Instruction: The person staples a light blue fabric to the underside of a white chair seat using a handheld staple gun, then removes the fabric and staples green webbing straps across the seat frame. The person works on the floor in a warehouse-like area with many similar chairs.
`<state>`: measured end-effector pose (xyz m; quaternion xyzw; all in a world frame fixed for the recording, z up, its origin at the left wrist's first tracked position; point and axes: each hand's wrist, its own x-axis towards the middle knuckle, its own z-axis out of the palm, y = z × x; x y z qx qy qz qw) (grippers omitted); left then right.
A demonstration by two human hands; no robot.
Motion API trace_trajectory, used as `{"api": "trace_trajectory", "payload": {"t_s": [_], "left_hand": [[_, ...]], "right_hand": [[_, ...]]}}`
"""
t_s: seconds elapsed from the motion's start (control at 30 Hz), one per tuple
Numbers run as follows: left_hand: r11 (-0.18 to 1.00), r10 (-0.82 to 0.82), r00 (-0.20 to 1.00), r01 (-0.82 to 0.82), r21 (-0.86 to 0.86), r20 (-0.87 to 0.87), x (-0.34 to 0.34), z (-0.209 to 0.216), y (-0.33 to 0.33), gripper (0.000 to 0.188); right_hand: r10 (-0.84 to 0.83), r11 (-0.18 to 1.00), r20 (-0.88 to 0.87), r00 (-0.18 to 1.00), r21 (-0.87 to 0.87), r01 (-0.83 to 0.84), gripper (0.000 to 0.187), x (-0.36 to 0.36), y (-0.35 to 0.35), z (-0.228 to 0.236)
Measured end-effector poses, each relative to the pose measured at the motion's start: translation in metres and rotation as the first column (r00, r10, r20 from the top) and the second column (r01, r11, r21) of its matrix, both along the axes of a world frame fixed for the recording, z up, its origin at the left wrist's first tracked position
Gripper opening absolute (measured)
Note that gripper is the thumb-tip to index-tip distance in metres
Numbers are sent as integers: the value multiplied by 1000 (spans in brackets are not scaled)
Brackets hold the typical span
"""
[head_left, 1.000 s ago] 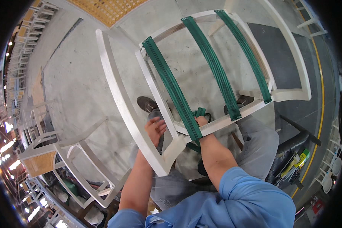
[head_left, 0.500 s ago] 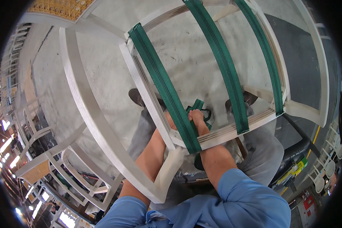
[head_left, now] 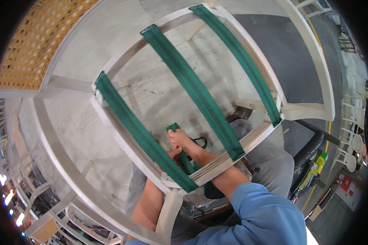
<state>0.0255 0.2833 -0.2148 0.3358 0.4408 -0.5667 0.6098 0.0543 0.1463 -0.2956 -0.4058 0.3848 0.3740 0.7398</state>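
Observation:
A white wooden chair frame (head_left: 126,152) lies in front of me, with three green webbing straps (head_left: 192,83) stretched across its seat opening. Both my arms reach beneath the near rail into that opening. In my right hand (head_left: 180,139), fingers closed, is a loose length of green webbing (head_left: 185,162), its end standing up past the fist. My left hand (head_left: 174,153) is just below, pinching the same webbing, and is partly covered by the left stretched strap (head_left: 139,130). A dark loop hangs beside the right wrist.
A woven cane panel (head_left: 45,41) belongs to the frame at upper left. A curved white chair part (head_left: 57,143) runs down the left. Other white chairs (head_left: 86,220) stand at lower left. On the right are a black padded edge (head_left: 304,151) and a yellow-green package (head_left: 319,163).
The chair frame has turned and shifted left and down in view, showing more cane panel. My hands have moved left and lower, and the loose webbing's end now stands above the right fist.

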Motion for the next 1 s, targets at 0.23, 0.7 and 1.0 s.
{"api": "trace_trajectory", "payload": {"t_s": [0.23,0.7,1.0], "left_hand": [[952,237,971,-236,-195,-20,13,35,-26,26],[872,255,959,-172,-457,125,95,-13,-47,30],[668,321,937,-122,-734,137,101,6,-61,22]], "right_hand": [[48,999,82,995,-2,-48,38,19,-15,29],[520,818,279,807,-436,-376,36,-74,-188,203],[-224,1,-349,910,-934,-358,36,-303,-484,368]]}}
